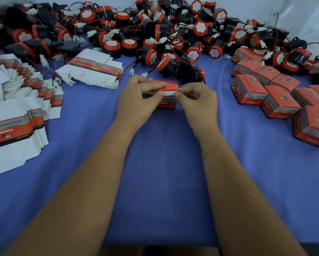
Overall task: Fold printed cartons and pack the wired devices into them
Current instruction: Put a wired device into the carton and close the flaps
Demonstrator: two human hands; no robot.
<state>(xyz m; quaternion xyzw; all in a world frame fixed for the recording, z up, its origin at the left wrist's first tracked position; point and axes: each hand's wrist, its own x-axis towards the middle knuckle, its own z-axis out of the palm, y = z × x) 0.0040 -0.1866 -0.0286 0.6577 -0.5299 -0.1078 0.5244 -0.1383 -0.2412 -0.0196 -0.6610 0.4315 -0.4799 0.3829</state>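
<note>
— left hand [136,93] is gripping the left end of the carton [164,96], fingers curled over its top and thumb pressed on the near face. right hand [195,97] is pinching the white tuck flap [169,93] at the top near edge. neither is free.

— where is the carton sitting?

— on the blue counter [164,163], about mid-width, toward the far half, just in front of the heap of wired devices [155,34] that is running along the far edge.

— which step, do you think?

— closing the top, i'm judging. the lid is lying nearly flat and only a strip of white flap is showing. i can't see inside, so whether a device is in there i cannot tell.

— and next?

— the flap is needing to slide down behind the front wall, with the left hand bracing the box so it isn't skewing. then it is probably going with the closed cartons [276,97] gathering near the right edge.

— supplies?

— flat cartons [16,108] are fanning along the left edge, with a smaller stack [92,71] lying far left of the hands.
</note>
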